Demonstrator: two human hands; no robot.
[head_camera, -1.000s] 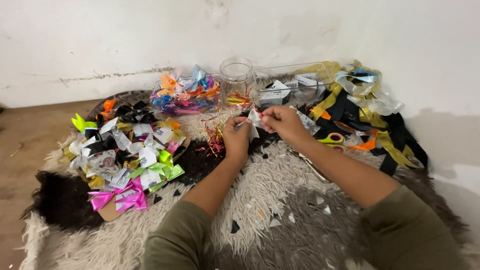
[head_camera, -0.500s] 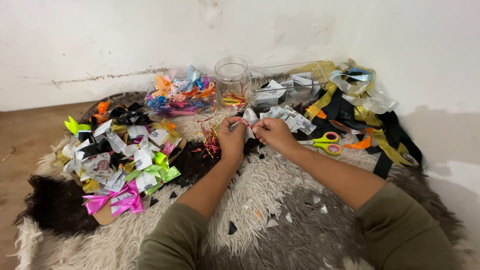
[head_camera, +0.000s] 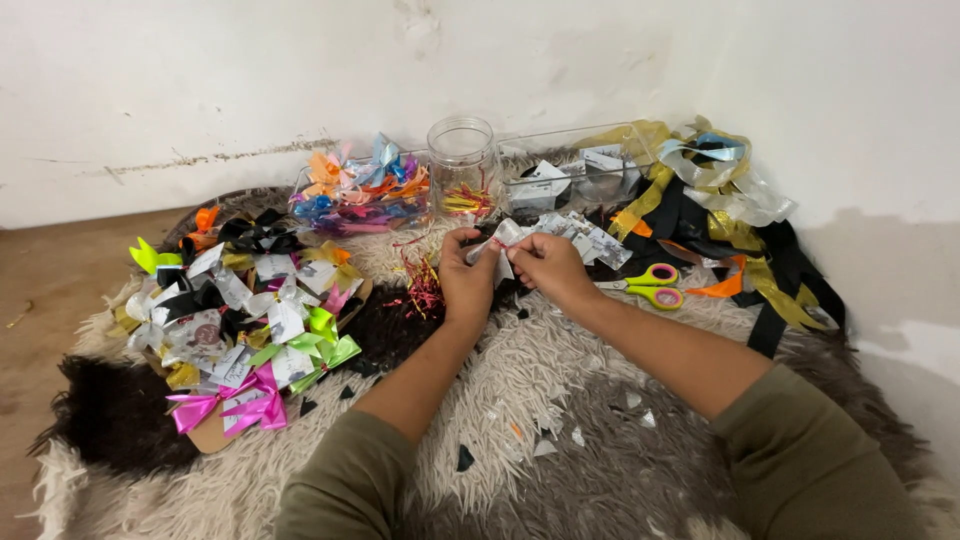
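Left hand (head_camera: 466, 284), right hand (head_camera: 547, 267): seemingly pinched together.

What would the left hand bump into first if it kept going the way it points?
Probably the clear glass jar. The left hand points up and away toward the wall, holding a silvery bow, and the jar stands just beyond it, though depth is hard to judge.
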